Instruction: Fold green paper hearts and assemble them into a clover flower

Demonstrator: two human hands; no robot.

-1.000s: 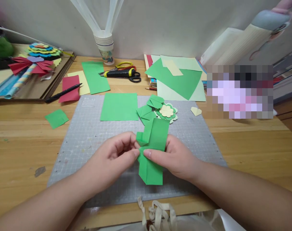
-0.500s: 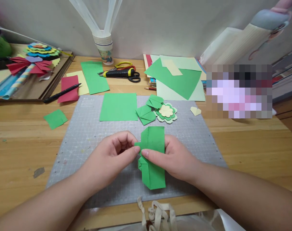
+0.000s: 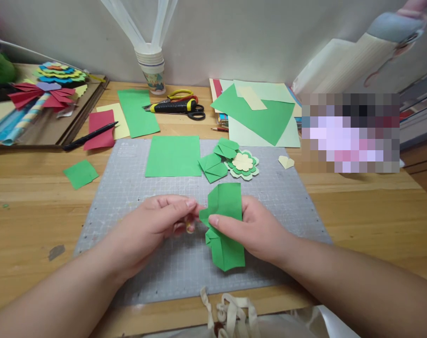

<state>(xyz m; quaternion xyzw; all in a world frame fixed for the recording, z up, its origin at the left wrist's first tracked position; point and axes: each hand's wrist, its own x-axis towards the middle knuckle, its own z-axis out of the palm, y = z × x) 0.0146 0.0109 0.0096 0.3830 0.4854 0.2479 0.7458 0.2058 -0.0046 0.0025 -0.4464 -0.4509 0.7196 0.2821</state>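
My right hand (image 3: 257, 227) grips a folded piece of green paper (image 3: 229, 234) above the cutting mat, thumb on the front and fingers behind it. The paper stands lengthwise, with slanted corners and small folded flaps along its left edge. My left hand (image 3: 160, 216) is beside the upper flap; one fingertip touches it, the thumb is off the paper, and the fingers are loosely bent. Beyond the hands lie a flat green sheet (image 3: 173, 156), two folded green paper leaves (image 3: 213, 167) and a layered paper flower (image 3: 243, 162).
The grey cutting mat (image 3: 104, 225) covers the table's middle. Behind it lie a utility knife (image 3: 173, 107), scissors (image 3: 197, 112) and stacked paper cups (image 3: 153, 70). A black pen (image 3: 91, 135) rests on red paper at left. A cream paper heart (image 3: 286, 162) lies at right.
My left thumb has come off the upper flap, and the left fingers have shifted slightly. The folded green paper has tilted and bent a little in my right hand.
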